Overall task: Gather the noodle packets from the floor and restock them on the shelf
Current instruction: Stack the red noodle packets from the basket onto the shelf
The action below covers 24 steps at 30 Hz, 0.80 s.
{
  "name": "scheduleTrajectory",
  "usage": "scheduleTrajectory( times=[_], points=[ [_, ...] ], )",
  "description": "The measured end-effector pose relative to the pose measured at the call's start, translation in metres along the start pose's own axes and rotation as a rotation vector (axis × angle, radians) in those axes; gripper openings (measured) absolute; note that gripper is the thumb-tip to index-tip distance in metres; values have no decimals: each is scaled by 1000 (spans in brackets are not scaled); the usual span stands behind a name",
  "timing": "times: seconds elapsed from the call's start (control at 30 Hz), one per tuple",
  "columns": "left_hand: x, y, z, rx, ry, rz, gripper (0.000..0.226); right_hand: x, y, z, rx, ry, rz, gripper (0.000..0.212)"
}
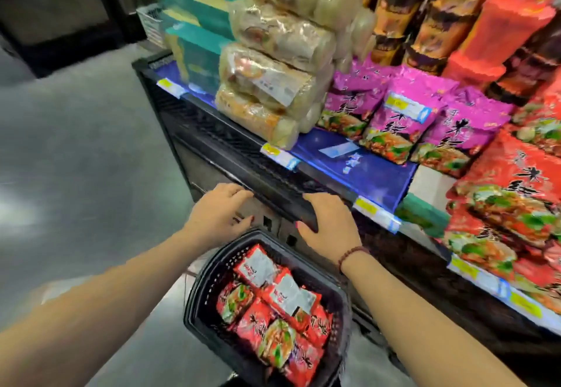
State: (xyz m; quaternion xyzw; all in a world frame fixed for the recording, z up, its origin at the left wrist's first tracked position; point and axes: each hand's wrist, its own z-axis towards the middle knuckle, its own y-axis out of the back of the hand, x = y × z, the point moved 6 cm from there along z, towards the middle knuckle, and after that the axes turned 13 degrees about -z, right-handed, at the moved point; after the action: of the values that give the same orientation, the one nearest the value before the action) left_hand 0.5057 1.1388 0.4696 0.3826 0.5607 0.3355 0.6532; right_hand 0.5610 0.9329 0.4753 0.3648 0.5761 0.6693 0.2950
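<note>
Where the noodle packets (273, 310) lie: heaped in the basket (201, 282), below both hands, touching neither.
Packets: glossy red wrappers, flat, rectangular.
Basket: black perforated plastic, rounded corners.
Left hand (223, 213): empty, fingers loosely bent, at the shelf edge (273, 181).
Right hand (329, 225): empty, relaxed, against that edge.

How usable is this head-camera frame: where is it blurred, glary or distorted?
Head view: the left hand, the right hand and the red noodle packets in the basket are fairly sharp. Head view: the stacked bags at the upper right smear into blocky blur. Head view: a pale glare patch lies on the floor at the left. Head view: the wide lens bends the shelf edge.
</note>
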Motion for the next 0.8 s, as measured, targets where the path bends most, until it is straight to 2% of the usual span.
scheduleTrajectory(
  times=[0.3, 0.43, 0.53, 0.63, 0.8],
  points=[
    [118, -114, -96, -15, 362, -89, 61, 26, -177, 11, 321, -56, 99, 54],
    [176, -188, -138, 44, 564, -122, 75, 26, -261, 10, 402, -75, 127, 52],
    [207, -234, -158, 59, 626, -150, 80, 27, -323, 7, 456, -86, 163, 56],
    [225, -270, -172, -8, 662, -169, 77, 31, -382, 3, 535, -103, 174, 62],
    [248, -316, -194, -105, 623, -120, 80, 30, -460, 0, 531, -178, 132, 78]
  ],
)
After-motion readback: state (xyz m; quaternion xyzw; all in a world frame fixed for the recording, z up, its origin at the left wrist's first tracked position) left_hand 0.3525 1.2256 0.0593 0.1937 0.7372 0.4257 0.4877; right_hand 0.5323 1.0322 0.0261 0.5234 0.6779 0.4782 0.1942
